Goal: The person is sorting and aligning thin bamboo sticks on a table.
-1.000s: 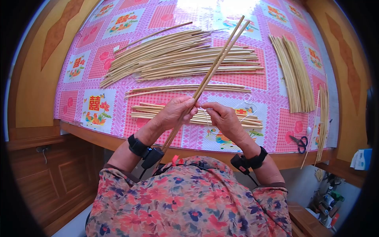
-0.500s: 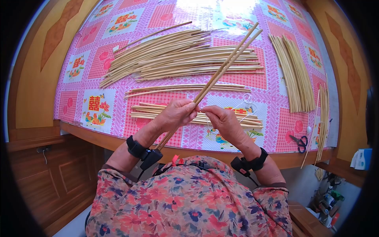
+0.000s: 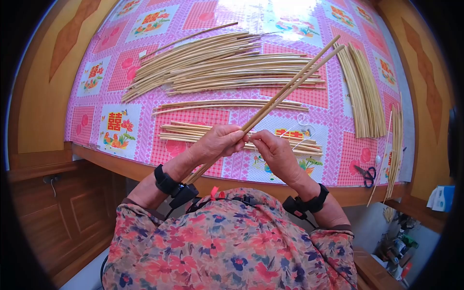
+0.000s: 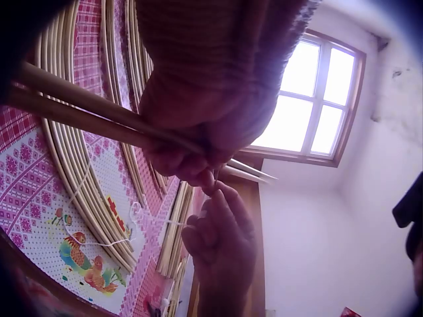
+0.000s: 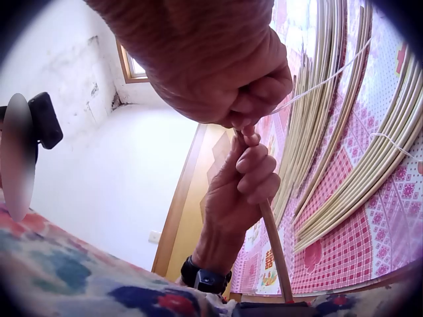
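My left hand (image 3: 220, 141) grips two long straw-coloured sticks (image 3: 263, 112), which slant up to the right across the table. Close beside it, the thumb and fingertips of my right hand (image 3: 276, 153) pinch a thin white string (image 5: 324, 80) right at the sticks. In the right wrist view the string runs from that hand toward the sticks on the table. The left wrist view has the right hand's fingertips meeting the left hand's fingers. Curled fingers hide the spot where string and sticks come together.
Under the hands lies a small row of sticks (image 3: 183, 137). Larger piles of sticks (image 3: 212, 72) lie farther back, with a bundle (image 3: 360, 92) at the right. Dark-handled scissors (image 3: 369, 177) rest near the right front edge of the patterned tablecloth (image 3: 84, 123).
The held sticks have swung their far ends to the right and lower, now overlapping the right bundle. Both hands have shifted slightly right and stay close together.
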The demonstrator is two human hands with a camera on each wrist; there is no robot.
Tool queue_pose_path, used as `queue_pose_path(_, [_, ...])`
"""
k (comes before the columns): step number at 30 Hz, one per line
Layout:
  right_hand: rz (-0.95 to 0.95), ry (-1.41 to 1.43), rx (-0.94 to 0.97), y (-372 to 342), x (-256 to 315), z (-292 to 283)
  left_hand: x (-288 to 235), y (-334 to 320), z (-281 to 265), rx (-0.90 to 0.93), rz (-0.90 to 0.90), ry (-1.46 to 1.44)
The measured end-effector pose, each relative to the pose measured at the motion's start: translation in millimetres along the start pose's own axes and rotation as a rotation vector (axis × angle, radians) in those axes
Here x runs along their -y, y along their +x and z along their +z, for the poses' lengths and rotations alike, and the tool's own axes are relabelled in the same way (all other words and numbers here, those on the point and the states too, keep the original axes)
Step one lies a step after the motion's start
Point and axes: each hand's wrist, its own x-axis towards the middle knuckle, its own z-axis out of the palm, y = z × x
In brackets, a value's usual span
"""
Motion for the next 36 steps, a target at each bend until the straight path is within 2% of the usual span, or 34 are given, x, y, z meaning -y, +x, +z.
queue_pose_path(13, [0.022, 0.059, 0.065, 0.9, -4.3, -4.6, -10.2, 0.6, 0.3, 0.069, -0.006, 0.024])
queue_pose_path(15, [0.047, 0.149, 0.079, -1.7, -6.3, -6.3, -16.1, 0.2, -0.1, 0.144, 0.019, 0.319])
queue_pose_path(19, [0.047, 0.181, 0.098, -5.6, -6.0, -11.8, -10.1, 1.3, 3.8, 0.132, 0.093, 0.163])
queue_pose_path(21, [0.082, 0.145, 0.118, -9.2, -2.3, -13.4, -15.3, -0.9, 3.5, 0.222, -0.085, 0.182])
queue_pose_path(31, [0.132, 0.226, 0.074, -17.4, -5.0, -8.0, -3.5, 2.8, 9.3, 0.226, -0.002, 0.125])
queue_pose_path(36, [0.187, 0.334, 0.062, -20.9, -8.7, -3.4, -3.4, 0.8, 14.2, 0.215, -0.05, 0.114])
